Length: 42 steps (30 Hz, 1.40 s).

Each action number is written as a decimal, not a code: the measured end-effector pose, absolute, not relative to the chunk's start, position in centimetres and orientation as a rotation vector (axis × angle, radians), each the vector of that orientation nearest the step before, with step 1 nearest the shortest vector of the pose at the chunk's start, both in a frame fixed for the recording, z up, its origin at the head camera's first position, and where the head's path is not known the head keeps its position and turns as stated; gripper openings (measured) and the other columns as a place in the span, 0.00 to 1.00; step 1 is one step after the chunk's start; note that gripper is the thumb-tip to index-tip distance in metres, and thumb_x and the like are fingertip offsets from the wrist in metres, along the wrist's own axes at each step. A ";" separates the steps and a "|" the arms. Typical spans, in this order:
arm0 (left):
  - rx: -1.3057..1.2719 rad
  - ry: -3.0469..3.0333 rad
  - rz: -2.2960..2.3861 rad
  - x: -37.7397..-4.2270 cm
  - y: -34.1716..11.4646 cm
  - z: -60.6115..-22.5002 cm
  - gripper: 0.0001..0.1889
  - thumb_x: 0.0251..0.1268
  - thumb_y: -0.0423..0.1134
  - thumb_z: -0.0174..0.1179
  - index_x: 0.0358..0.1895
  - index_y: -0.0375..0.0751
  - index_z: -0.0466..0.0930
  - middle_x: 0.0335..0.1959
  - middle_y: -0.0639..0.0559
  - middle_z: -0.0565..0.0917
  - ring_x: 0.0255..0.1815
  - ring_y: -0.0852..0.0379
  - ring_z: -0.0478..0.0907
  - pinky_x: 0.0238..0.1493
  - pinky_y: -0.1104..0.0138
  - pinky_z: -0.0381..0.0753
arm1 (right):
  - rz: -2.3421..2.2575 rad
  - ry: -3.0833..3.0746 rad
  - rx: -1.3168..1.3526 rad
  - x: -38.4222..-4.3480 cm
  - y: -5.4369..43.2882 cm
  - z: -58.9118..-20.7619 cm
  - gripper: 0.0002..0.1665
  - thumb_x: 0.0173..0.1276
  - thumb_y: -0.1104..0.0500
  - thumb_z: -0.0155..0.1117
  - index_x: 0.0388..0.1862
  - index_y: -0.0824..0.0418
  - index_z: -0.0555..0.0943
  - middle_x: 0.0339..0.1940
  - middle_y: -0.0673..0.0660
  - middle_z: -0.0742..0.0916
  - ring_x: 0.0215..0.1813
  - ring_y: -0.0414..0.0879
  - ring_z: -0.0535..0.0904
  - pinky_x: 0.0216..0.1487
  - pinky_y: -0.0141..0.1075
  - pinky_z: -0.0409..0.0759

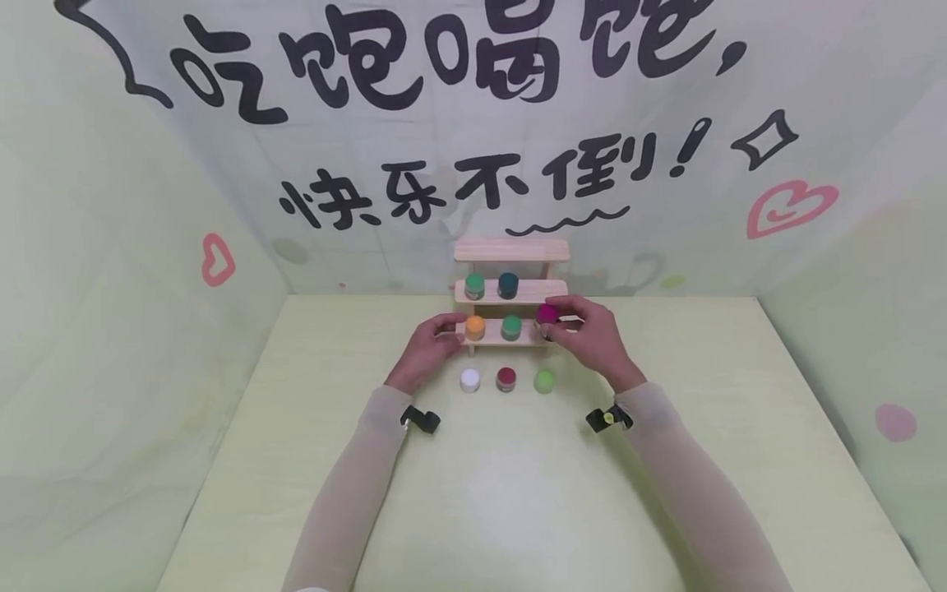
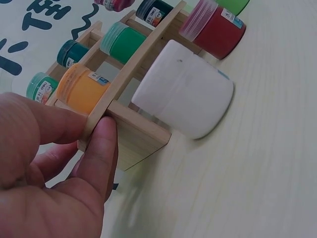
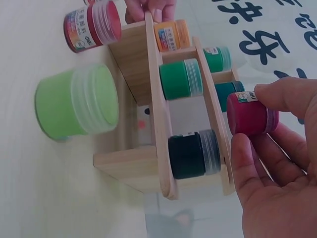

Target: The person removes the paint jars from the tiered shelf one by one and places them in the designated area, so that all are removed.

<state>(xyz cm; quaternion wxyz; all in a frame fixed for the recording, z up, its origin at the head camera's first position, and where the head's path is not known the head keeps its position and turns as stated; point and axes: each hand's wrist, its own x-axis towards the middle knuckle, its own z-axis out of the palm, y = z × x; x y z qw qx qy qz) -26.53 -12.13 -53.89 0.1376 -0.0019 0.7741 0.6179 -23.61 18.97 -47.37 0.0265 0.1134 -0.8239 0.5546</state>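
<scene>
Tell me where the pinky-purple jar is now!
In the head view, the magenta jar is right of centre, held in the right hand near the right end of the wooden rack. In the right wrist view, it partly covers the teal jar.

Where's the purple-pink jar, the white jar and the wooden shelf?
Purple-pink jar [image 3: 247, 118]: right wrist view, side of its body.
White jar [image 2: 190, 94]: left wrist view, on its side.
Wooden shelf [image 1: 512, 251]: head view, top board.

Pale table [image 1: 510, 510] bears wooden rack [image 1: 512, 251] and three jars [image 1: 506, 379]

The backdrop [image 1: 444, 136] reads "吃饱喝饱,快乐不倒!"; the jar labels [image 3: 170, 38] are too blurred to read.
</scene>
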 end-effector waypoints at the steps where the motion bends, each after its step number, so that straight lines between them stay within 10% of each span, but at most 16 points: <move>1: -0.003 2.239 1.787 -26.5 -12.1 -53.9 0.23 0.70 0.38 0.66 0.66 0.59 0.82 0.64 0.50 0.78 0.68 0.47 0.74 0.72 0.51 0.76 | 1.718 -2.542 0.359 -23.4 18.9 -47.4 0.25 0.66 0.64 0.76 0.61 0.65 0.84 0.54 0.66 0.89 0.54 0.61 0.86 0.50 0.24 0.86; 42: 0.041 2.234 1.814 -26.4 -12.2 -53.9 0.23 0.70 0.35 0.64 0.66 0.55 0.81 0.63 0.47 0.81 0.66 0.48 0.80 0.69 0.54 0.79 | 1.840 -2.600 0.701 -17.8 12.2 -51.4 0.22 0.64 0.68 0.77 0.58 0.63 0.86 0.54 0.59 0.89 0.54 0.53 0.88 0.52 0.36 0.90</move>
